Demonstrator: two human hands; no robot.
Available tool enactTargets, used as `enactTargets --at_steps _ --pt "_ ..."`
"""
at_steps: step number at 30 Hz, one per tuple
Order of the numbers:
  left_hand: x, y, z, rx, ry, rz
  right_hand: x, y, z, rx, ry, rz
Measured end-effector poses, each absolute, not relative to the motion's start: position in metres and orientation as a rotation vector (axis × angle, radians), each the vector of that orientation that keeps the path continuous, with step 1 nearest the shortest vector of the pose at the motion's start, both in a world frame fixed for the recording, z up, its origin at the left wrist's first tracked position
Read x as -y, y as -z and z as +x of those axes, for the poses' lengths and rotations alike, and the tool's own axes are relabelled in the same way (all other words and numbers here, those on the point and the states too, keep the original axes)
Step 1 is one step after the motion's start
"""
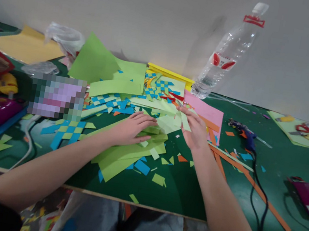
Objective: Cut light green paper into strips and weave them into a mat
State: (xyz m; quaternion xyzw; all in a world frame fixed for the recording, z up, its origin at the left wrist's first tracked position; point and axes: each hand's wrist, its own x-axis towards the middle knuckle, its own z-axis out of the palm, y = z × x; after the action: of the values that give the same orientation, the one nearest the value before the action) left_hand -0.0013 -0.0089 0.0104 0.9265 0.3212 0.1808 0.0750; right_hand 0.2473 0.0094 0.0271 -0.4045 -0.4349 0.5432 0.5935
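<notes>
Right hand (pixel 195 130): thumb and fingers closed on a pale-green strip (pixel 185 121), centre of frame, right of middle; strip tilted, one end jutting below the fingers.
Left hand (pixel 135 129): palm down, thumb spread from fingers, lying over light-green sheets (pixel 122 161), centre of frame; can't tell if it pins an edge.
Weave: blue-green checked piece (pixel 70 131) left of the left forearm, flat.
Scraps: blue, green and orange offcuts around the sheets.
Right side: glue gun (pixel 247 139) with black cord; long orange strip (pixel 265 197) slanting toward lower right.
Back: clear bottle (pixel 228 51) upper right, by the wall; pink sheet (pixel 205 110) below it.
Base: green tabletop (pixel 182 192).
</notes>
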Motion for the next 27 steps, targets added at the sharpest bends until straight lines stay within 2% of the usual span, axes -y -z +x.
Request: enactTargets --at_steps 15,21,27 --pt "0.010 -0.011 -0.001 -1.032 -0.645 2.715 -0.011 -0.022 0.245 1.219 -1.100 -0.994" --pt "0.005 -0.012 -0.004 -1.297 -1.065 2.292 -0.018 -0.015 0.250 1.163 -1.003 -1.074" --pt "-0.004 -0.010 -0.010 -1.230 -1.417 1.870 -0.025 -0.005 0.257 1.101 -0.886 -1.146"
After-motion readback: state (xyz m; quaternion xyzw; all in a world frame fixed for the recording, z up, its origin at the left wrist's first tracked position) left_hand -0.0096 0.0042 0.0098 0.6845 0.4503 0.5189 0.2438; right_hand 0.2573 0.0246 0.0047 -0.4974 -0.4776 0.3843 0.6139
